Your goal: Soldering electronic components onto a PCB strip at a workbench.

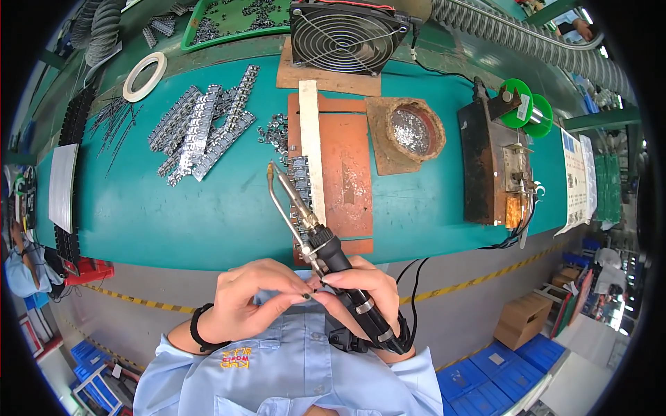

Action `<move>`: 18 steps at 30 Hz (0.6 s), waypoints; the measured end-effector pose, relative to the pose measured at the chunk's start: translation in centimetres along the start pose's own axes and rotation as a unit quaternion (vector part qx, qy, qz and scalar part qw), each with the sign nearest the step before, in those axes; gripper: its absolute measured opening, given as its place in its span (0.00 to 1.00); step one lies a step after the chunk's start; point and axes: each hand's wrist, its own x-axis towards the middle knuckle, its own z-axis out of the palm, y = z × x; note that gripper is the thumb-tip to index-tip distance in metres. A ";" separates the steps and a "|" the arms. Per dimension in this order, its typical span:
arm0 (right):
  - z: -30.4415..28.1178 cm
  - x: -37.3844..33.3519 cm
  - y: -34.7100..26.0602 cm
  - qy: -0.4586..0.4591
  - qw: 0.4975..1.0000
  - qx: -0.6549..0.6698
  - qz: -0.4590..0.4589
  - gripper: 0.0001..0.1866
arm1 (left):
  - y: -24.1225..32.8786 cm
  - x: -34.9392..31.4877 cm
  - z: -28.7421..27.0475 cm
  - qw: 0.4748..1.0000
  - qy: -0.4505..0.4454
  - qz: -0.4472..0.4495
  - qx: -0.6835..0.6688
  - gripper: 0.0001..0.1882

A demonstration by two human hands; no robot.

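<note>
My right hand (364, 288) grips a black-handled soldering iron (338, 260) with a thin metal feed tube along its barrel. The iron's tip points up and away, over a strip of small circuit boards (300, 182) on an orange-brown fixture (350, 173). A pale flat bar (311, 139) lies lengthwise on that fixture, beside the strip. Close to my right fingertips, my left hand (257, 298) is closed in a pinch. Something tiny and dark shows at its fingertips, too small to name. Small metal parts (275, 133) lie in a loose pile left of the fixture.
Board strips (201, 128) are stacked on the green mat (166, 215), near tape (145, 77) and thin black strips (114, 121). Behind stand a fan (347, 40) and green tray (239, 24). Rightward are a round solder pot (415, 130), a metal box (483, 163) and a green solder reel (517, 102).
</note>
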 end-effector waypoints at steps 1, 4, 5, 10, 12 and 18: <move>-0.1 0.1 0.1 0.016 1.000 -0.004 -0.005 0.22 | -0.2 0.0 0.0 1.000 0.004 -0.021 0.001 0.08; -0.3 -0.3 0.4 0.051 0.999 -0.007 0.002 0.22 | -1.0 -0.4 -0.3 0.981 0.070 -0.144 -0.106 0.08; -0.6 -0.7 0.5 0.073 0.997 -0.009 0.015 0.22 | -1.2 -0.4 -0.5 0.961 0.101 -0.204 -0.158 0.07; -1.7 -1.3 0.8 0.059 0.997 -0.028 0.030 0.20 | -1.9 0.9 -1.5 0.906 0.073 -0.327 -0.258 0.08; -1.6 -1.6 0.8 0.066 0.997 -0.024 0.032 0.20 | -2.0 1.3 -1.6 0.890 0.055 -0.357 -0.279 0.07; -1.5 -1.9 0.8 0.091 0.995 -0.014 0.043 0.19 | -1.9 1.7 -1.7 0.879 0.049 -0.375 -0.291 0.07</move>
